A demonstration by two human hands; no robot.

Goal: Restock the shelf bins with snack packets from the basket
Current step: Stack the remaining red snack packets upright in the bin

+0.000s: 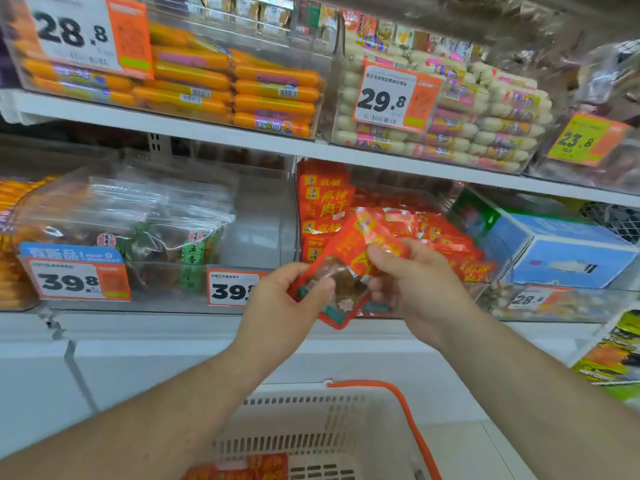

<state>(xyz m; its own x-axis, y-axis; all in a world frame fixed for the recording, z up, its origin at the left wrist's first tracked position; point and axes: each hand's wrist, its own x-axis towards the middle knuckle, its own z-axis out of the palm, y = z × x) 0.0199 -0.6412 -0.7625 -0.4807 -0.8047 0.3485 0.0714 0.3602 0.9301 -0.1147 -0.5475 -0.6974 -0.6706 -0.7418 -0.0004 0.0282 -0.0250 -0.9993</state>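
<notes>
Both hands hold red snack packets in front of the lower shelf. My left hand grips the lower left edge of a packet with a clear window showing brown meat. My right hand pinches the upper red part. Right behind them a clear shelf bin holds several matching red packets, some upright at its left side. Below, the white basket with an orange handle shows a few red packets at its bottom.
A clear bin to the left holds bagged dark snacks with a 39.8 tag. A blue box sits right of the red packets. The upper shelf carries orange sausages and white sausages.
</notes>
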